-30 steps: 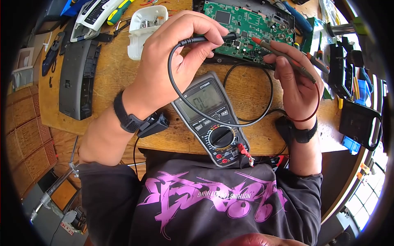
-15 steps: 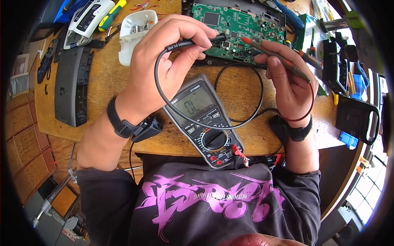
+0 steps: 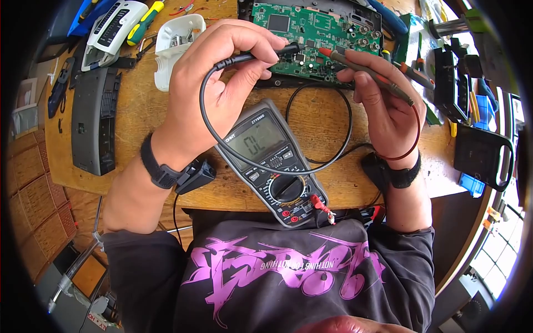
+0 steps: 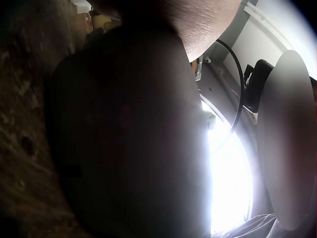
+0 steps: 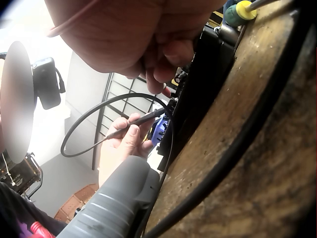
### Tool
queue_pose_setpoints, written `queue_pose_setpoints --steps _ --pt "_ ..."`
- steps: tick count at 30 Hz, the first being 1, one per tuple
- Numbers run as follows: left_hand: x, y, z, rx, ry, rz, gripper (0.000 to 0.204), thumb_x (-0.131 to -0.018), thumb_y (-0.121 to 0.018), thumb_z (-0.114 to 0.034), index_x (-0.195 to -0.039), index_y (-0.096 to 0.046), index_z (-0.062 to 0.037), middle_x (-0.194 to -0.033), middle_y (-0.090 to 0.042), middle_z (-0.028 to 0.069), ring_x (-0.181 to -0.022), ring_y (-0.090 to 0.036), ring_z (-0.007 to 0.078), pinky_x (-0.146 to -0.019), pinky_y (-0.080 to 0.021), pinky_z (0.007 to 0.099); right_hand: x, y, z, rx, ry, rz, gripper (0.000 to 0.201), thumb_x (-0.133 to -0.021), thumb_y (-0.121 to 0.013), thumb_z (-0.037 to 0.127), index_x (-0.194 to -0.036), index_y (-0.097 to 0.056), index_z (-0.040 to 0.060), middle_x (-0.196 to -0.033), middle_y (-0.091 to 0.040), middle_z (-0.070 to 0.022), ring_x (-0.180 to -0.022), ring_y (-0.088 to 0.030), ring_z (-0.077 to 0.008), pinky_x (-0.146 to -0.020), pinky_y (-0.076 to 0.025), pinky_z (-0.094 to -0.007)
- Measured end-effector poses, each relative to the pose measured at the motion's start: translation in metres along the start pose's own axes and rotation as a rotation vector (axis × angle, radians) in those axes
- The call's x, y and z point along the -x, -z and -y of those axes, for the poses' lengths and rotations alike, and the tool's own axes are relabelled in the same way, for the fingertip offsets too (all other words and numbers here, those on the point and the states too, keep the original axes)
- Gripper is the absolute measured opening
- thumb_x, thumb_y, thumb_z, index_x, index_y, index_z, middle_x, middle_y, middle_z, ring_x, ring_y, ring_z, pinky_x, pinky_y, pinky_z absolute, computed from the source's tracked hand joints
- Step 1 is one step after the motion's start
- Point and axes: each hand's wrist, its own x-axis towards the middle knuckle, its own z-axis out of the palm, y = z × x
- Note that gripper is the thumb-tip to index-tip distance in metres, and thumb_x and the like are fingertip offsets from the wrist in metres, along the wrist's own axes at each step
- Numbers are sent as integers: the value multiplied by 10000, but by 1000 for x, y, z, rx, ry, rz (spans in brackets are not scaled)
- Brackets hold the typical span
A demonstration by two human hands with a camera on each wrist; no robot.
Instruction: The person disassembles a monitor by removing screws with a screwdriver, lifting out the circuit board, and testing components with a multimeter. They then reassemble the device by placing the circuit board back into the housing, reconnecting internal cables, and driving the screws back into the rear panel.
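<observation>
In the head view my left hand (image 3: 214, 83) pinches a black test probe (image 3: 288, 49) between thumb and fingers. My right hand (image 3: 391, 105) grips the red-tipped probe (image 3: 340, 57) like a pen, its red lead curving back past the wrist. Both probe ends point inward over a green circuit board (image 3: 327, 33), close together above its chips. Below the hands lies a grey multimeter (image 3: 288, 188), its display (image 3: 255, 144) reading OL. The right wrist view shows the left hand (image 5: 116, 153) round the black probe (image 5: 148, 117). Dark blur fills most of the left wrist view.
A looped black lead (image 3: 348, 122) crosses the multimeter and wooden table (image 3: 133, 144). At the left are a dark plastic housing (image 3: 91, 127), a white box of small parts (image 3: 166, 66) and a yellow-green screwdriver (image 3: 145, 25). A black case (image 3: 482, 158) stands at the right.
The head view has shifted, so the table and both hands appear farther left. Both probes stay held over the board, with only slight movement relative to it. The display still reads OL.
</observation>
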Motion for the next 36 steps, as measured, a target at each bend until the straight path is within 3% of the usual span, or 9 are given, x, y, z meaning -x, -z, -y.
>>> queue_pose_setpoints --steps 7,8,9,11,14,16,35,36 --pt "1 2 0 11 1 -10 135 -1028 -703 137 -1101 -720 25 -1221 -753 130 -1024 -761 177 -834 -675 294 1 1 -4 -7 12 8 272 -1156 -658 28 -1397 -741 -67 -1212 -846 -142 -1130 -813 -178 -974 -617 -282" --pt "2 6 1 -30 0 57 121 -1071 -667 119 -1143 -681 23 -1282 -717 152 -1147 -754 215 -883 -662 305 1 1 -5 -10 14 9 273 -1156 -659 29 -1398 -740 -67 -1211 -846 -142 -1130 -813 -178 -975 -616 -281" --pt "2 9 1 -71 -1 123 107 -1114 -631 102 -1184 -643 22 -1343 -682 174 -1271 -748 253 -932 -649 316 1 0 -6 0 36 -2 290 -1168 -647 64 -1419 -742 -47 -1148 -847 -113 -994 -743 -123 -854 -571 -252" --pt "2 8 0 -59 9 118 108 -1113 -634 101 -1185 -643 21 -1342 -683 173 -1272 -748 253 -929 -649 315 1 -1 -7 10 58 -13 308 -1181 -636 100 -1441 -743 -27 -1084 -849 -85 -857 -673 -67 -734 -525 -224" --pt "3 8 0 -44 19 111 111 -1112 -639 101 -1186 -645 19 -1338 -686 171 -1276 -748 254 -924 -649 313 1 -1 -6 5 59 4 309 -1184 -637 109 -1442 -742 -26 -1090 -851 -88 -880 -692 -69 -747 -535 -226" --pt "2 7 0 -40 19 109 113 -1111 -640 101 -1186 -646 17 -1335 -687 169 -1279 -748 256 -921 -649 312 0 1 -2 -6 32 20 270 -1153 -645 8 -1395 -729 -77 -1247 -842 -151 -1134 -816 -186 -991 -624 -297" --pt "2 8 1 -35 29 115 109 -1121 -626 94 -1189 -644 10 -1341 -684 161 -1303 -744 268 -924 -647 314 1 0 -4 6 31 14 265 -1151 -651 3 -1389 -740 -73 -1222 -843 -148 -1122 -811 -174 -978 -620 -286" --pt "2 8 1 -37 16 113 112 -1121 -625 95 -1190 -644 10 -1341 -684 162 -1302 -745 269 -923 -648 313 1 -2 -8 -14 51 -9 286 -1165 -649 53 -1415 -741 -52 -1154 -846 -120 -977 -732 -119 -854 -574 -255"
